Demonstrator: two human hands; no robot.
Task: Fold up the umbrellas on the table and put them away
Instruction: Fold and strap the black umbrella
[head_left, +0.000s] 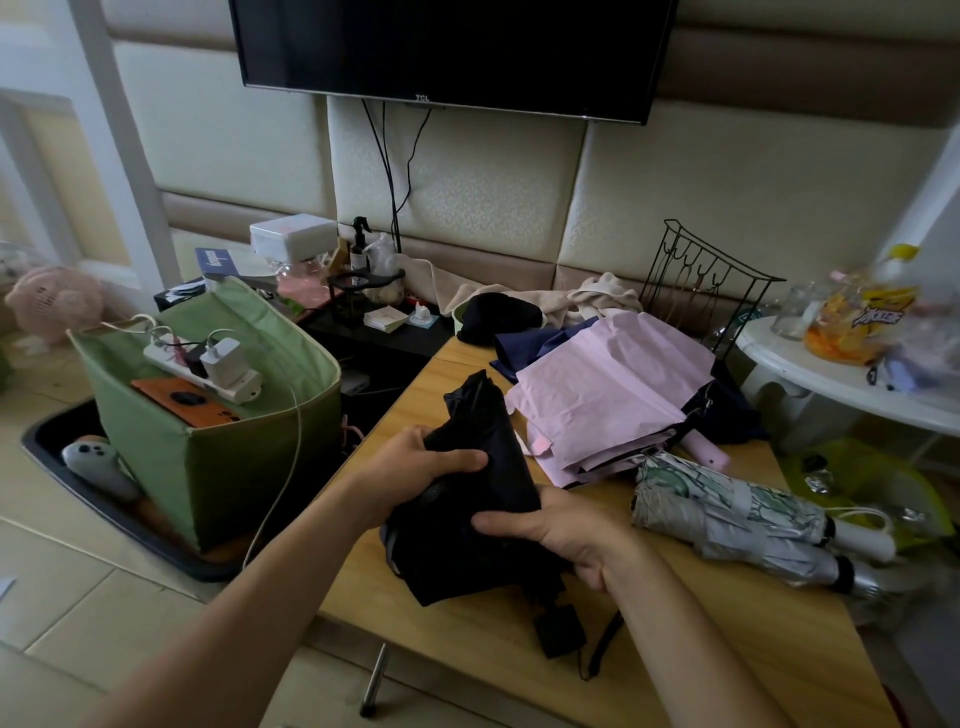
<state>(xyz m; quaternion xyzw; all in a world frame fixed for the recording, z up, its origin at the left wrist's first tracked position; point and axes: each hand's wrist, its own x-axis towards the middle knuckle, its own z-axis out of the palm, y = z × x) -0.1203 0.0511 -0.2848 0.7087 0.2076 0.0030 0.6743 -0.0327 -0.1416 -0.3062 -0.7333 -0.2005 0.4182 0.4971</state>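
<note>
A collapsed black umbrella (478, 499) lies slanted over the near left part of the wooden table (691, 649). My left hand (421, 467) grips its upper half, thumb across the fabric. My right hand (566, 535) holds its lower half from the right. Its black handle and strap (563, 631) hang toward the near edge. A pink umbrella (608, 395), loosely collapsed, lies behind with its pink handle (706, 452) pointing right. A silver umbrella with a green leaf print (737, 514) lies folded at the right, white handle (862, 538) to the right. Dark blue umbrella fabric (530, 343) shows under the pink one.
A green fabric bin (218, 447) with a power strip and chargers stands left of the table on a black tray. A black wire rack (701, 280), towels and a black cap sit at the table's back. A white side table (841, 374) with bottles is at the right.
</note>
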